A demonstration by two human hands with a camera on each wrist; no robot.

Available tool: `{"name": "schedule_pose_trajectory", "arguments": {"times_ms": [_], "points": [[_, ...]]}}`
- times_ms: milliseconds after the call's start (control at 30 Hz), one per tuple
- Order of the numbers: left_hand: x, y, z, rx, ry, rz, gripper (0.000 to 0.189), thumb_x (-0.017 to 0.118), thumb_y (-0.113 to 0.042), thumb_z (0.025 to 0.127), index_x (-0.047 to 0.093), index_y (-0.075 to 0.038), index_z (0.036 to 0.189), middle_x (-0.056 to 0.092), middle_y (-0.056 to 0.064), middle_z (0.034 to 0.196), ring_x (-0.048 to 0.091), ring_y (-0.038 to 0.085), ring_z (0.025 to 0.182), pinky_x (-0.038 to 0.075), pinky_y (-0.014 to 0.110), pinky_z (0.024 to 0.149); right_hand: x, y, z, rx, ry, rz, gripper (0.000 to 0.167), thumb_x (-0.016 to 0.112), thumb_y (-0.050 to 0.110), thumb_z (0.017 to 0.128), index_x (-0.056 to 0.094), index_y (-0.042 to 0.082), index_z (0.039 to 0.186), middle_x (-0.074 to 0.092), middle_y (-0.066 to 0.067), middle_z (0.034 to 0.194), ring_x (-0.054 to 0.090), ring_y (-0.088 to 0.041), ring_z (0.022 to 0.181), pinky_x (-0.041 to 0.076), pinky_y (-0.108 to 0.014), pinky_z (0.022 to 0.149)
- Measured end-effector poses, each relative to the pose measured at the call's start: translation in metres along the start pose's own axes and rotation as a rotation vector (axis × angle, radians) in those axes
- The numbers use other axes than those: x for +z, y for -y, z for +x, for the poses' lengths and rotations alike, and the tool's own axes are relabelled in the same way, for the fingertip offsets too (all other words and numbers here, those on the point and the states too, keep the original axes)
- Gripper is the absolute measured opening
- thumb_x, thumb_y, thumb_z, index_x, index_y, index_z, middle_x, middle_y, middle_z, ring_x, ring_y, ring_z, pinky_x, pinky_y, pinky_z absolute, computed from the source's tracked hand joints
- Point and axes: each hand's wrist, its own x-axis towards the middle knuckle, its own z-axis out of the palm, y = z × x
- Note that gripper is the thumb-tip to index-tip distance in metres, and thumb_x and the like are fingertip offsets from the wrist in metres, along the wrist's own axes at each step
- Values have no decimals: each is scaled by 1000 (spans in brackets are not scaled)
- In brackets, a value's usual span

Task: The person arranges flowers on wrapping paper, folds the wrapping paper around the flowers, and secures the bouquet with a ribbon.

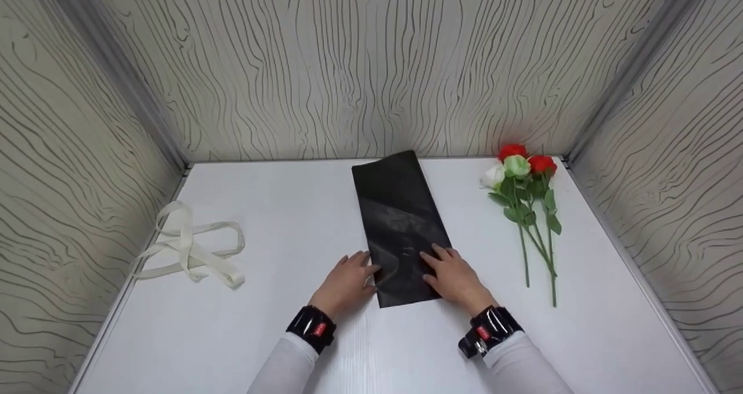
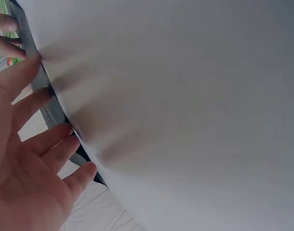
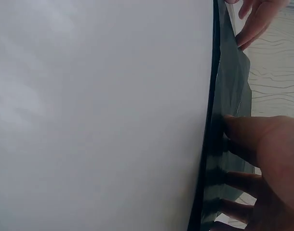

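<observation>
A folded black sheet of wrapping paper (image 1: 400, 208) lies lengthwise on the white table, slightly slanted. At its lower left edge my left hand (image 1: 346, 284) rests with fingers spread, thumb over the margin. My right hand (image 1: 458, 278) lies on the lower right part, its fingertips on the black surface. The left wrist view shows the left hand's (image 2: 36, 154) fingertips along the sheet's edge. In the right wrist view, the right hand (image 3: 267, 178) touches the dark sheet (image 3: 229, 86) with extended fingers, and the left hand appears at the top.
A loosely looped cream ribbon (image 1: 188, 246) lies on the left of the table (image 1: 278, 208). Artificial roses in red, white and pale green (image 1: 516, 166) lie at the right, their stems toward me. Wood-patterned panels (image 1: 348, 63) enclose the table's back and sides.
</observation>
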Motion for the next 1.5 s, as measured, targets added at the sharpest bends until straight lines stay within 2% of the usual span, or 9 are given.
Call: {"name": "schedule_pose_trajectory", "arguments": {"times_ms": [167, 433, 567, 733, 933, 1033, 1200, 1333, 1500], "points": [[-2, 10, -14, -19, 0, 15, 42, 68, -29, 92, 64, -14, 131, 48, 19, 143, 41, 34, 134, 32, 52, 109, 4, 14, 3, -34, -3, -18, 50, 62, 33, 97, 54, 11, 141, 41, -20, 148, 38, -44, 132, 37, -53, 105], [-12, 24, -46, -88, 27, -40, 47, 71, -32, 89, 65, -11, 130, 37, 24, 150, 32, 42, 139, 29, 61, 108, 10, 42, 14, -118, 1, -24, 51, 61, 35, 97, 53, 12, 142, 40, -19, 149, 37, -43, 133, 36, -53, 106], [-15, 30, -61, -115, 35, -56, 46, 71, -30, 89, 65, -7, 128, 44, 23, 146, 37, 42, 136, 31, 63, 105, 15, 53, 19, -172, 5, -41, 50, 59, 35, 98, 53, 12, 142, 40, -19, 149, 37, -43, 134, 36, -52, 106], [-14, 32, -73, -152, 28, -81, 44, 70, -26, 88, 66, -6, 127, 49, 20, 142, 43, 40, 132, 33, 63, 103, 19, 59, 21, -231, -14, -68, 47, 60, 34, 98, 56, 13, 140, 42, -17, 148, 39, -41, 134, 35, -50, 108], [-13, 29, -76, -178, 31, -120, 45, 69, -26, 89, 65, -4, 128, 47, 22, 144, 40, 42, 134, 35, 63, 102, 23, 79, 10, -312, -99, -103, 41, 63, 31, 96, 62, 14, 133, 47, -15, 145, 40, -35, 135, 30, -56, 109], [-15, 29, -74, -184, 43, -104, 43, 67, -27, 91, 65, -4, 127, 48, 22, 143, 41, 42, 134, 36, 62, 102, 25, 100, 3, -320, -50, -70, 49, 58, 40, 98, 57, 14, 139, 43, -15, 148, 38, -34, 137, 29, -58, 109], [-16, 29, -72, -189, 57, -111, 41, 65, -28, 94, 65, -5, 128, 49, 21, 143, 41, 41, 133, 37, 60, 102, 35, 122, -4, -260, 32, -47, 64, 51, 54, 97, 46, 16, 148, 36, -14, 154, 30, -34, 142, 26, -59, 110], [-16, 29, -72, -189, 40, -124, 38, 58, -27, 99, 64, -5, 129, 49, 21, 142, 43, 41, 132, 39, 58, 101, 42, 126, -4, -226, 47, -125, 69, 50, 60, 95, 43, 19, 150, 34, -11, 155, 30, -33, 142, 28, -58, 110], [-18, 29, -72, -177, 7, -128, 37, 55, -24, 101, 62, -3, 130, 52, 22, 139, 46, 42, 129, 41, 56, 100, 44, 127, -3, -228, 14, -161, 64, 51, 58, 95, 48, 20, 147, 39, -10, 152, 35, -32, 139, 33, -56, 107]]}}
